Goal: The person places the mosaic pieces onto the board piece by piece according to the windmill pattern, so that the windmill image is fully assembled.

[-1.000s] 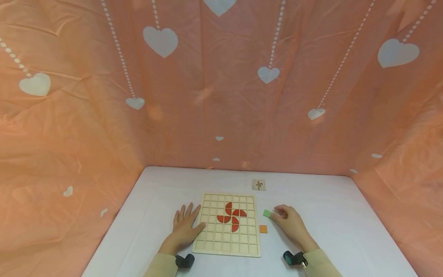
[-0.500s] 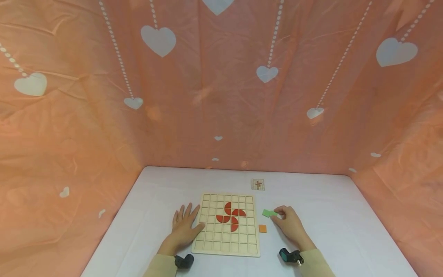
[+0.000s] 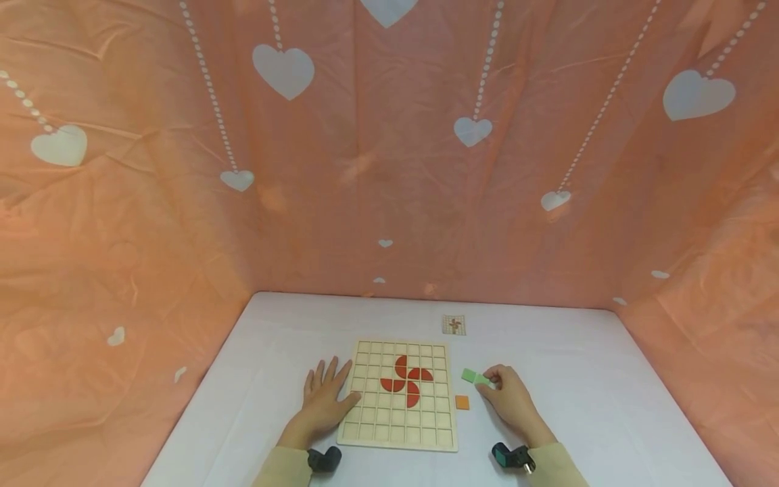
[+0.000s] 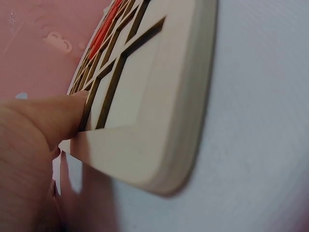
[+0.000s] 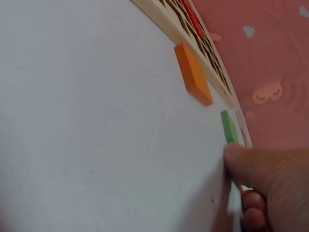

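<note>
A square pale wooden grid board point(image 3: 383, 415) lies on the table, with red curved pieces point(image 3: 413, 394) forming a pinwheel in its cells. My left hand point(image 3: 322, 406) rests flat at the board's left side, fingers spread. Its thumb lies over the board's edge, as the left wrist view also shows. To the right of the board, my right hand point(image 3: 511, 400) pinches a green square tile point(image 3: 481, 379) between thumb and fingers, low over the table. Another green tile point(image 3: 468, 375) lies right beside it, toward the board. In the right wrist view, my thumb point(image 5: 253, 166) hides most of the pinched tile.
An orange square tile point(image 3: 462, 402) lies by the board's right edge. Behind the board is a small card point(image 3: 454, 325) printed with a pinwheel on a grid. White cloth point(image 3: 548, 338) covers the table, and an orange curtain with hearts point(image 3: 414, 203) surrounds it on three sides.
At first one green tile showed at my right fingertips. Now two show side by side, the pinched one drawn slightly right and nearer me. My left hand has stayed in place.
</note>
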The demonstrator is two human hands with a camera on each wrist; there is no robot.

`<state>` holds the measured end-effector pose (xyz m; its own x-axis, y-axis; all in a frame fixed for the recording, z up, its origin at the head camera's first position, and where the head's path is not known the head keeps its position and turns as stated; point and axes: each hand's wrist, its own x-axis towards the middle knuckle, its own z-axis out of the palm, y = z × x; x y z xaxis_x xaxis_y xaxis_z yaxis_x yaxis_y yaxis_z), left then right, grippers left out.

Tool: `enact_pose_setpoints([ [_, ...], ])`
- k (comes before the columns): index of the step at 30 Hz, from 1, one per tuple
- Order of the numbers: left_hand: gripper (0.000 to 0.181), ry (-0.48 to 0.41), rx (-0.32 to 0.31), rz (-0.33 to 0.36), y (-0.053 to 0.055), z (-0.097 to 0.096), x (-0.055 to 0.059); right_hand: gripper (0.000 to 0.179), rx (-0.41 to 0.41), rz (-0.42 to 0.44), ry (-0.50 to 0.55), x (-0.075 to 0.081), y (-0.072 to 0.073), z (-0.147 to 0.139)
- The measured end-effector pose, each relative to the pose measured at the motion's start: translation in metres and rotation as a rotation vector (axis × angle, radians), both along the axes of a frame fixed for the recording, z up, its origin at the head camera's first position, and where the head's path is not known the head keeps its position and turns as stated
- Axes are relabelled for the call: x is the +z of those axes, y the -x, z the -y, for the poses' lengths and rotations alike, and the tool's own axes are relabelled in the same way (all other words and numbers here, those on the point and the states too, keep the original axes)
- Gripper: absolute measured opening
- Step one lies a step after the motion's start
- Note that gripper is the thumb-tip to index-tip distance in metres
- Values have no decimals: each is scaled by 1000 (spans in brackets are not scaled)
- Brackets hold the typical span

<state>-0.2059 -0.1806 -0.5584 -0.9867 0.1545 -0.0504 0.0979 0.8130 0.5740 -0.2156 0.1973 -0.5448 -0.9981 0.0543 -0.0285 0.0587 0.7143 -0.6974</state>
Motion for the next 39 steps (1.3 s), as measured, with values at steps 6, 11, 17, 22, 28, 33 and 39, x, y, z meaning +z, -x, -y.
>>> enact_pose_setpoints([
  [6, 70, -14, -2, -12, 0, 0, 2, 19, 24, 37, -17, 7, -3, 1],
  [11, 70, -7, -1, -5, -1, 0, 1, 12, 25, 6, -34, 11, -4, 1],
  [17, 70, 1, -4, -6, 0, 1, -2, 11, 17, -23, 4, 12, -4, 14],
  [22, 69, -10, -8, -14, 0, 1, -3, 10, 69, -22, 41, 15, -4, 37],
  [28, 69, -9, -8, -18, 0, 0, -2, 10, 172, -19, 67, 19, -7, 66],
  [33, 69, -25, -4, -7, -1, 0, 0, 9, 291, -42, 67, 17, -11, 89],
  [39, 69, -22, -2, 1, -1, -1, 1, 7, 404, -61, 92, 15, -15, 114],
])
